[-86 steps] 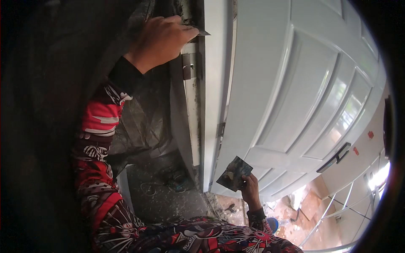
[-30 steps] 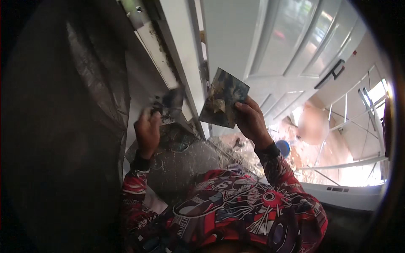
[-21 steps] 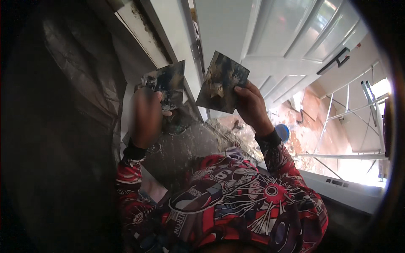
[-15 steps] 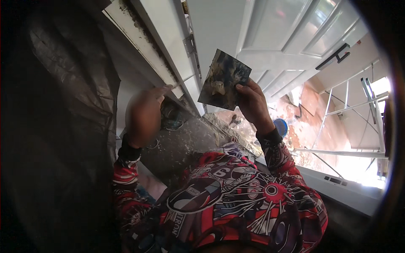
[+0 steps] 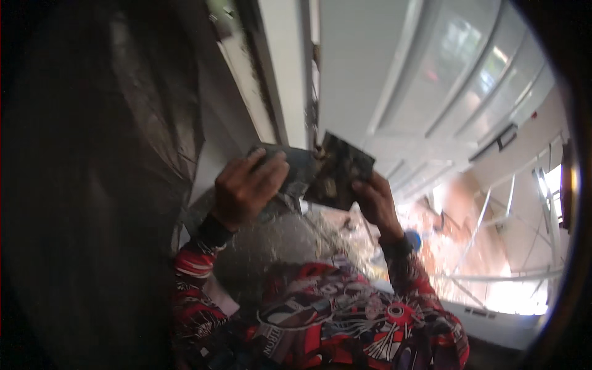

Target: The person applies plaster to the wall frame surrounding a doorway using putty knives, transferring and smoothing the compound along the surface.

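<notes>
My right hand point(image 5: 376, 202) grips the lower right edge of a dark, square flat plate point(image 5: 340, 169). Smears and a pale lump of paste-like stuff are on its face. My left hand point(image 5: 245, 192) is closed on a dark grey flat piece point(image 5: 297, 165), with its fingers lying across the top. That piece is blurred, and I cannot make out its kind. Its right end comes up to the plate's left edge; whether the two touch is unclear. Both hands are raised in front of my chest, close to a white door frame point(image 5: 288, 80).
A white panelled door point(image 5: 361, 68) stands at the upper right, with a dark handle point(image 5: 496, 143). Dark sheeting point(image 5: 92, 185) hangs along the left. Scaffold-like metal bars point(image 5: 487, 206) and a blue bucket point(image 5: 414, 241) are at the right. The grey floor point(image 5: 265, 240) is spattered.
My left hand has moved right towards the plate, and the dark flat piece now shows in it. The plate sits lower in view. The whole view has shifted, with the door frame farther right.
</notes>
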The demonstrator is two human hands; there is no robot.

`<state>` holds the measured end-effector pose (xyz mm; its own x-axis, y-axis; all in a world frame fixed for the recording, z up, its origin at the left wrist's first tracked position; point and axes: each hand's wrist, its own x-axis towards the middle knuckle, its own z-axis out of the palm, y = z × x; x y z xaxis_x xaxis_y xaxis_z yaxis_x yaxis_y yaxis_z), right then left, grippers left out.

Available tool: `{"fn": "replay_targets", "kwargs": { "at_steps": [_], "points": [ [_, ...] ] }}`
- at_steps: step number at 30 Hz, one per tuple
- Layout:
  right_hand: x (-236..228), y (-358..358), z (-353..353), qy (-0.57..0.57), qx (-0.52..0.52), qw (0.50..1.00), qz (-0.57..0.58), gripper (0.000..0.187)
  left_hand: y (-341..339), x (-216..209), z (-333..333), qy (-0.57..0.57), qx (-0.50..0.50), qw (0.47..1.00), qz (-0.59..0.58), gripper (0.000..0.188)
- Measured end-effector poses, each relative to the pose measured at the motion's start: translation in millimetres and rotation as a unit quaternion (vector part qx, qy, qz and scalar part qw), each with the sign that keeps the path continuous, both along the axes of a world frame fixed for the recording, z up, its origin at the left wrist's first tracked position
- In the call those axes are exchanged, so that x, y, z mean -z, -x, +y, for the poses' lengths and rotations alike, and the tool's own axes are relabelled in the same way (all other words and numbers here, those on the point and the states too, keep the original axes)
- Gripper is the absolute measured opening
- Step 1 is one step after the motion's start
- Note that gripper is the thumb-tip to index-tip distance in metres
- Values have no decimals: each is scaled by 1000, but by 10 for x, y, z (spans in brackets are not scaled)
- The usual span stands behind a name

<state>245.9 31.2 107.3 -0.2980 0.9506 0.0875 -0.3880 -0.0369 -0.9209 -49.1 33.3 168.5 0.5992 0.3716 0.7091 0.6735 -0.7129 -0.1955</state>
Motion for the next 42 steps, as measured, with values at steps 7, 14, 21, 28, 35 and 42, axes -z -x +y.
{"fn": "replay_targets", "kwargs": {
  "at_steps": [7, 14, 21, 28, 35, 42],
  "points": [
    [-29, 120, -37, -4, -16, 999, 38, 34, 312, -1039, 124, 28, -141, 971, -191, 21],
    [17, 112, -79, 27, 9, 996, 86, 33, 717, -2164, 772, -159, -87, 962, -205, 38],
    [125, 82, -36, 51, 27, 993, 99, 34, 722, -2833, 718, 34, -102, 967, -230, 50],
    [257, 125, 61, 49, 1, 993, 106, 32, 746, -3084, 1029, 56, -97, 984, -141, 39],
    [227, 52, 28, 59, 3, 994, 93, 32, 913, -3294, 1151, -4, -232, 972, -30, 38],
    [205, 12, 20, 49, 9, 995, 88, 36, 818, -3303, 726, -6, -186, 981, -44, 35]
  ]
}}
